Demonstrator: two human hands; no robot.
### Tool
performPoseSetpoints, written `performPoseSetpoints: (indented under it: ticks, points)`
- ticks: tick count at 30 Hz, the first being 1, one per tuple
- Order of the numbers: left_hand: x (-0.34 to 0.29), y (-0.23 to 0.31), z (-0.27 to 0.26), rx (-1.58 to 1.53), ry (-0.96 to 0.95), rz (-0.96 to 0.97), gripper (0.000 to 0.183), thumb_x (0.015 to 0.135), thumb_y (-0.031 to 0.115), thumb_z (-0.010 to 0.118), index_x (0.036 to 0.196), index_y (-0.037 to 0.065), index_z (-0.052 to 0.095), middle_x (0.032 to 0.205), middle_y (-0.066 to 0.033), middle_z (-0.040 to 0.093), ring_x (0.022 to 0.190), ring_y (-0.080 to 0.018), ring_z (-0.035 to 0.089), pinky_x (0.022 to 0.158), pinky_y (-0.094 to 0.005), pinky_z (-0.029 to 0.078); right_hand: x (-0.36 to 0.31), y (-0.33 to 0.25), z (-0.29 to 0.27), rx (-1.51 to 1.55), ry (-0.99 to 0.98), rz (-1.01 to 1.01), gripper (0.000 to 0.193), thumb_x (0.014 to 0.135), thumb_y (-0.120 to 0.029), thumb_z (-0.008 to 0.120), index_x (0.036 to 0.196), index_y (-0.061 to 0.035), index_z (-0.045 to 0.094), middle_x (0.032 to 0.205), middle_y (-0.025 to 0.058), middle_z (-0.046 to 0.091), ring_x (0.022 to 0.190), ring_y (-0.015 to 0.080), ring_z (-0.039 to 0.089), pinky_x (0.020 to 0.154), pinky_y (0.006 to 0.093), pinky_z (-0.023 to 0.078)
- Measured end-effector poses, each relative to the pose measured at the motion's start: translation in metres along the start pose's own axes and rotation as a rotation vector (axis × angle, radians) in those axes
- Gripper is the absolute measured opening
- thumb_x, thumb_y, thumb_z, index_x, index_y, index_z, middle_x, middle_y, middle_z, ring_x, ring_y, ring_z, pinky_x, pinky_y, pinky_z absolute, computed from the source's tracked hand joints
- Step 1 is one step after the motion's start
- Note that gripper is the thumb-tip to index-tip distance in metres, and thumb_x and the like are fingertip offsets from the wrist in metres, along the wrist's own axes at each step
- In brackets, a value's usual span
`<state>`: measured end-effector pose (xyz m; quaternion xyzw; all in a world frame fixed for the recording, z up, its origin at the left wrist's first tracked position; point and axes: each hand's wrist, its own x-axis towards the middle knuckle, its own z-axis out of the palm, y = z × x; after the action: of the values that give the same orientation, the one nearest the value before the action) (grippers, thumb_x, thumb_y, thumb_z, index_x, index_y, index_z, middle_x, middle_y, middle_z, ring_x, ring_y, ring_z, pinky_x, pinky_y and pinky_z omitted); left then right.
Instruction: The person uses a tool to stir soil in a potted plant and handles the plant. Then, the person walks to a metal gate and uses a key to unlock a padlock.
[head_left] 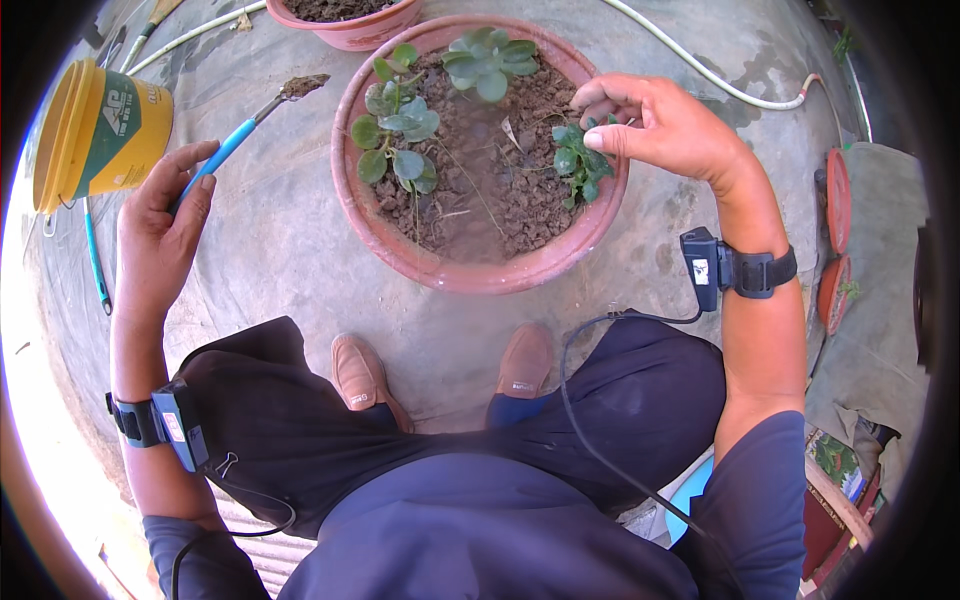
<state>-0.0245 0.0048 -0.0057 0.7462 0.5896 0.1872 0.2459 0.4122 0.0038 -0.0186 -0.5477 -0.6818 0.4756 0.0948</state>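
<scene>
A grey concrete floor (290, 250) is carrying a wide terracotta pot (470, 270) of soil and succulents, with a second pot (350, 30) just behind it. A yellow bucket (95, 130) is lying tipped at left, and a white hose (720, 85) is trailing across the far side.

Left hand (160, 235) grips a blue-handled trowel (252, 125); right hand (665, 125) pinches a small plant (578, 162) in the clay pot (470, 270).

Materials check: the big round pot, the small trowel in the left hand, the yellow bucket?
Round pot: looks like matte terracotta-coloured plastic or clay; the smooth, even rim leaves it open. Trowel, held by the left hand: glossy blue handle, likely plastic, and a thin grey shaft that looks metal; the blade is caked with soil. Yellow bucket: probably plastic, with a slight sheen and moulded rim.
</scene>
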Motion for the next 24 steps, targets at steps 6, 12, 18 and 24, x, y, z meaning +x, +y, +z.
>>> performPoseSetpoints:
  ticks: [6,12,18,24]
  points:
    - [-0.003,-0.001,-0.003,-0.008,0.0,-0.013,0.022,0.088,0.008,0.06,0.109,0.005,0.062,0.071,-0.0013,0.054,0.064,-0.0067,0.047,0.06,-0.0211,0.04,0.0,0.004,-0.002,0.153,0.142,-0.068,0.026,0.085,-0.02,0.065,0.101,-0.0002,0.061,0.084,0.004,0.062,0.078,0.0092,0.057,0.069,0.0243,0.047]
    - [-0.005,-0.002,-0.004,-0.011,0.012,-0.008,0.022,0.087,0.007,0.059,0.109,0.004,0.062,0.071,-0.0014,0.054,0.064,-0.0063,0.046,0.06,-0.021,0.039,0.002,0.005,-0.015,0.068,0.23,-0.071,0.018,0.087,-0.013,0.056,0.098,0.0006,0.061,0.085,0.0021,0.062,0.077,0.0095,0.058,0.07,0.0251,0.047]
    - [-0.004,-0.001,-0.005,-0.035,0.016,-0.007,0.023,0.087,0.006,0.059,0.109,0.003,0.062,0.072,-0.0025,0.056,0.063,-0.0065,0.047,0.06,-0.0214,0.04,0.002,0.006,-0.017,0.068,0.346,0.034,0.018,0.087,-0.009,0.053,0.099,-0.0001,0.062,0.086,0.0028,0.062,0.072,0.0111,0.06,0.068,0.0252,0.048]
    - [-0.004,-0.002,-0.006,-0.043,0.032,0.006,0.023,0.087,0.006,0.059,0.11,0.003,0.062,0.074,-0.0025,0.057,0.064,-0.0065,0.047,0.059,-0.0203,0.04,0.005,0.015,-0.02,0.076,0.468,0.055,0.022,0.088,-0.018,0.057,0.101,-0.0018,0.063,0.086,0.0036,0.063,0.07,0.0114,0.06,0.064,0.0255,0.048]
